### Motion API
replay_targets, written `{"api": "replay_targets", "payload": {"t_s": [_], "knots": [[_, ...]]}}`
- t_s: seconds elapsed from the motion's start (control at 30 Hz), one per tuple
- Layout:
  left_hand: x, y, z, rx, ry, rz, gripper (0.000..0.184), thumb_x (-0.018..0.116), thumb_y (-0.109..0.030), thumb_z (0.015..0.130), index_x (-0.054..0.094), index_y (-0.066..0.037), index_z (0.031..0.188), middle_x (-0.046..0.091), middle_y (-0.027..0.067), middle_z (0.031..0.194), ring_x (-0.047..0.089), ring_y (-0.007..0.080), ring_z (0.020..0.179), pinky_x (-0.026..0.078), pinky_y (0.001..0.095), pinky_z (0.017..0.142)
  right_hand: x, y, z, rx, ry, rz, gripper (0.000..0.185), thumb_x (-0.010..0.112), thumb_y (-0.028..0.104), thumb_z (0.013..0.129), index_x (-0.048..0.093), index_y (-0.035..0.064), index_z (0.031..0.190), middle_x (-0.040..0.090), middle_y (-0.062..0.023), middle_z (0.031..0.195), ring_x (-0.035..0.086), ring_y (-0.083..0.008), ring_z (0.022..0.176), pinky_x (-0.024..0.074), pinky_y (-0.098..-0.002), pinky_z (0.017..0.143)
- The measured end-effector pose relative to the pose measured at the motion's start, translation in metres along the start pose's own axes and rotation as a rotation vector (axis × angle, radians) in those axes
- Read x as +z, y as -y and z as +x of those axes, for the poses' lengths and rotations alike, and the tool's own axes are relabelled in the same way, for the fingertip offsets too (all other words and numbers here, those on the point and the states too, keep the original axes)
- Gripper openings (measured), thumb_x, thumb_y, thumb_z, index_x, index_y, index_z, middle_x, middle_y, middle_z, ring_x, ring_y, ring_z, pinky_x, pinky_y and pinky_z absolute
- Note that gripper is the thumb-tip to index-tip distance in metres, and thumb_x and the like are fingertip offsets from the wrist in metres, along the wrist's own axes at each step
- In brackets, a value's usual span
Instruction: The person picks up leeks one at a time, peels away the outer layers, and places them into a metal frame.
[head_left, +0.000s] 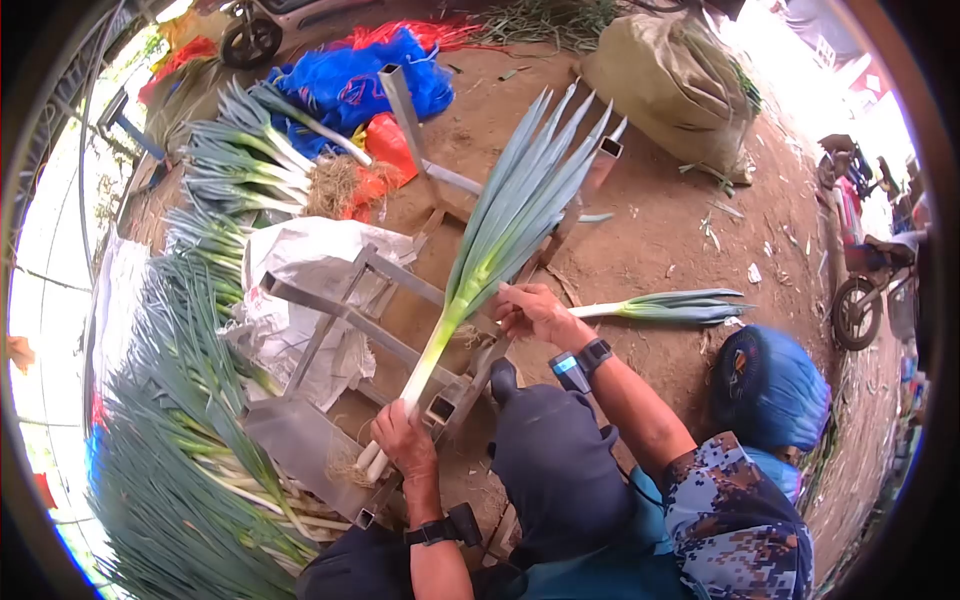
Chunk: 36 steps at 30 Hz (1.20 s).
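A pair of leeks [434,350] lies slantwise over a metal frame [385,335], white stalk ends toward me and green leaves fanned out away from me. My left hand [405,440] is wrapped around the white stalks just above their ends. Farther up, my right hand [538,315] has its fingers curled in against the side of the leeks where the leaves begin; part of its grip is hidden. A single leek [665,306] lies on the ground to the right, its white end behind my right hand. Near my left hand, roots [348,468] show on the frame's metal plate [300,440].
Piled leeks [170,440] cover the left side, with more leeks [250,165] behind. A white sack [310,260] lies beside the frame. Farther off are blue bags [370,85] and a stuffed tan sack [675,90]. A blue bundle [770,390] sits at right.
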<state>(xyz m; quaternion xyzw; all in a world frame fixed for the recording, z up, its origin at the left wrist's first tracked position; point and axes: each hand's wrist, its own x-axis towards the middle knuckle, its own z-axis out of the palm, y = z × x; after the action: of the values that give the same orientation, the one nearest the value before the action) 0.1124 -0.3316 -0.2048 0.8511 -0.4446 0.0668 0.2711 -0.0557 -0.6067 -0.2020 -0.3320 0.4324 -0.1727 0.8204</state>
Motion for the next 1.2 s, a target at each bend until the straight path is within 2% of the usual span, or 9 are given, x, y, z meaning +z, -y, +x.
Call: {"api": "replay_targets", "payload": {"t_s": [0.23,0.43,0.67,0.77,0.83,0.9,0.97,1.07,1.2], "knots": [[-0.031,-0.007,0.021,0.043,0.157,-0.115,0.026,0.064,-0.009,0.088,0.062,-0.004,0.114,0.06,0.0139,0.099,0.057,0.0355,0.091,0.047,0.0456,0.081,0.021,0.009,0.033,-0.249,0.167,0.42,0.034,0.069,0.03,0.092,0.063,0.0064,0.117,0.071,-0.0065,0.101,0.067,-0.0162,0.081,0.0546,-0.0314,0.074],[-0.029,-0.003,0.013,0.083,0.051,-0.14,0.03,0.064,-0.009,0.087,0.061,-0.005,0.117,0.062,0.0135,0.098,0.058,0.0324,0.086,0.048,0.0433,0.076,0.046,0.048,0.006,-0.421,-0.168,-0.08,0.033,0.075,0.023,0.085,0.065,0.0047,0.111,0.07,-0.006,0.101,0.069,-0.0164,0.079,0.0569,-0.0314,0.063],[0.0,0.014,-0.009,-0.024,0.176,-0.045,0.029,0.062,-0.013,0.086,0.062,-0.009,0.114,0.061,0.0098,0.093,0.059,0.0302,0.086,0.045,0.0428,0.077,0.015,0.017,-0.006,-0.111,-0.176,-0.373,0.039,0.073,0.028,0.089,0.062,-0.0026,0.11,0.068,-0.0112,0.086,0.063,-0.0165,0.062,0.0564,-0.0278,0.054],[0.012,0.016,-0.012,0.01,0.15,-0.038,0.026,0.061,-0.013,0.086,0.062,-0.011,0.111,0.058,0.0082,0.089,0.057,0.0284,0.083,0.044,0.0421,0.075,0.018,0.016,-0.033,-0.014,-0.203,-0.817,0.028,0.071,0.023,0.089,0.068,-0.0037,0.095,0.068,-0.011,0.083,0.065,-0.0156,0.069,0.0551,-0.0295,0.06],[0.013,0.017,-0.017,0.016,0.109,-0.046,0.025,0.061,-0.013,0.085,0.062,-0.012,0.11,0.058,0.0083,0.09,0.057,0.0286,0.085,0.043,0.0429,0.076,-0.004,0.005,-0.026,-0.491,-0.231,-1.017,0.021,0.07,0.019,0.088,0.071,-0.0012,0.093,0.07,-0.0115,0.086,0.066,-0.0158,0.075,0.0545,-0.0332,0.069],[0.01,0.015,-0.019,-0.003,0.063,-0.052,0.025,0.064,-0.012,0.084,0.063,-0.012,0.109,0.057,0.0091,0.094,0.055,0.03,0.089,0.043,0.0439,0.078,0.035,0.038,-0.046,-0.652,-0.188,-0.986,0.018,0.069,0.016,0.087,0.071,0.002,0.098,0.07,-0.0122,0.09,0.067,-0.0205,0.079,0.053,-0.0352,0.077],[0.009,0.011,-0.02,-0.026,0.017,-0.067,0.025,0.066,-0.011,0.083,0.064,-0.013,0.108,0.055,0.01,0.099,0.053,0.0317,0.092,0.042,0.0447,0.081,0.047,0.059,-0.024,-1.025,0.005,-1.166,0.013,0.068,0.009,0.084,0.069,0.0027,0.095,0.068,-0.0157,0.095,0.064,-0.0337,0.093,0.0514,-0.04,0.083],[0.01,0.008,-0.025,-0.128,0.06,-0.056,0.025,0.07,-0.011,0.081,0.066,-0.013,0.106,0.055,0.013,0.112,0.051,0.0362,0.105,0.041,0.0482,0.091,0.076,0.079,0.019,-1.172,0.255,-1.285,0.019,0.066,0.011,0.083,0.069,0.0058,0.101,0.067,-0.0141,0.104,0.061,-0.0341,0.103,0.0472,-0.0425,0.092],[0.003,0.003,-0.018,-0.095,-0.033,-0.048,0.02,0.073,-0.014,0.08,0.069,-0.013,0.1,0.053,0.016,0.129,0.045,0.0404,0.125,0.03,0.055,0.106,0.087,0.075,0.08,-1.051,0.457,-1.554,0.026,0.067,0.017,0.082,0.07,0.0085,0.107,0.067,-0.0119,0.111,0.058,-0.0312,0.111,0.0418,-0.0403,0.099]]}}
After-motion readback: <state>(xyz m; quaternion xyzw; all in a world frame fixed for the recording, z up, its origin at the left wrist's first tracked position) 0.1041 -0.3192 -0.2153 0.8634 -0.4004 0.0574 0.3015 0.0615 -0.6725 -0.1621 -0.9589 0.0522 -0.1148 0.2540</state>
